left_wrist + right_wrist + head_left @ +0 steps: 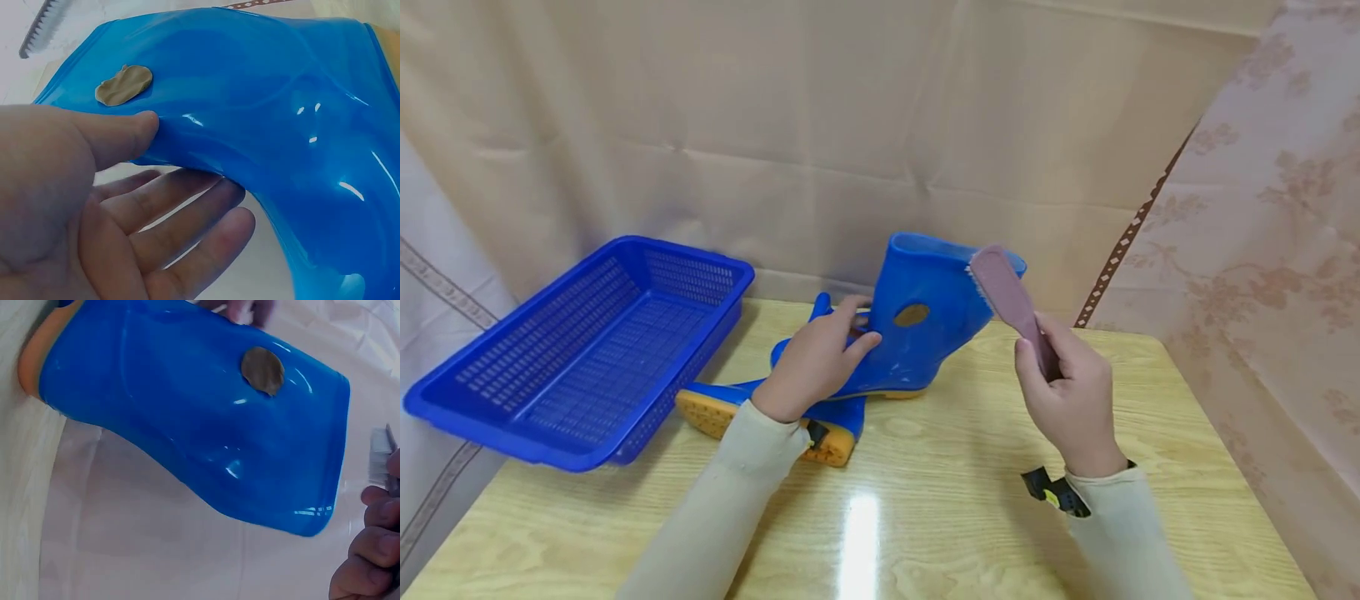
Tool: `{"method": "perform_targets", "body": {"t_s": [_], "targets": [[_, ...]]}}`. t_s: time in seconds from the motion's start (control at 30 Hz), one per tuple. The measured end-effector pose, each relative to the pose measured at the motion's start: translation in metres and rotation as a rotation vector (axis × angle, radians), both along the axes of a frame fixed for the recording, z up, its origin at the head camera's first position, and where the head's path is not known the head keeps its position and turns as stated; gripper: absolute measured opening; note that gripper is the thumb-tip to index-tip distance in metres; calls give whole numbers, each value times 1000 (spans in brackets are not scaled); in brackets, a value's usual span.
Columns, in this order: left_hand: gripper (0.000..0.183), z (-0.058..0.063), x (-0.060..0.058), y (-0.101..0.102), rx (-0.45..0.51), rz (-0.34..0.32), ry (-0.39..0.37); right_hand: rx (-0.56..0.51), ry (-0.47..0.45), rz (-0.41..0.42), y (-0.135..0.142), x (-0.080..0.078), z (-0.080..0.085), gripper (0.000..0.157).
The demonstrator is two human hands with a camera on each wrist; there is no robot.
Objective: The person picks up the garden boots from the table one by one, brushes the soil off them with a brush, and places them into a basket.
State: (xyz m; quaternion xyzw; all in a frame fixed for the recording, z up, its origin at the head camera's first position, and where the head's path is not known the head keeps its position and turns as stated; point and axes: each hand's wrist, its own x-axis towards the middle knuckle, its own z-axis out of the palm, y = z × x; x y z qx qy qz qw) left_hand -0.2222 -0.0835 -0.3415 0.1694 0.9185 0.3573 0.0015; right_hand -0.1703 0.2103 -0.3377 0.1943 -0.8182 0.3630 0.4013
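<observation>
A blue rain boot [932, 333] with a yellow sole stands tilted on the table, a brown oval patch [125, 85] of what looks like mud or clay on its shaft. My left hand [816, 358] holds the shaft's edge, thumb on the near side and fingertips behind it. In my right hand [1071, 392] is a pinkish brush [1003, 287], gripped by the handle with its head up. The pale bristles [379, 450] show apart from the boot in the right wrist view. Another blue boot [715, 408] lies on its side beneath my left forearm, partly hidden.
A blue perforated plastic basket [670, 425] stands on the left, close to the lying boot's sole. Beige cloth [775, 125] hangs behind the wooden table [962, 517], and a floral cloth [1285, 292] hangs along the right side.
</observation>
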Motion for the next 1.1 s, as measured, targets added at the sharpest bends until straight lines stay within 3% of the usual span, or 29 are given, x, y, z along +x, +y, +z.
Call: {"method": "perform_targets", "body": {"t_s": [0.17,0.43,0.6,0.83,1.1], "targets": [[48,2,2,1,34,11,12,66,-50,62,-7,4,-2,35],[24,2,4,2,47,28,175,93,-10,45,-13,3,-2,27],[28,1,5,4,55,35,190,113,67,6,-14,1,-4,31],[25,1,6,5,52,30,206,143,79,-56,-15,-3,-5,34],[20,3,9,6,20,16,244,149,36,19,-17,-1,-4,43]]}}
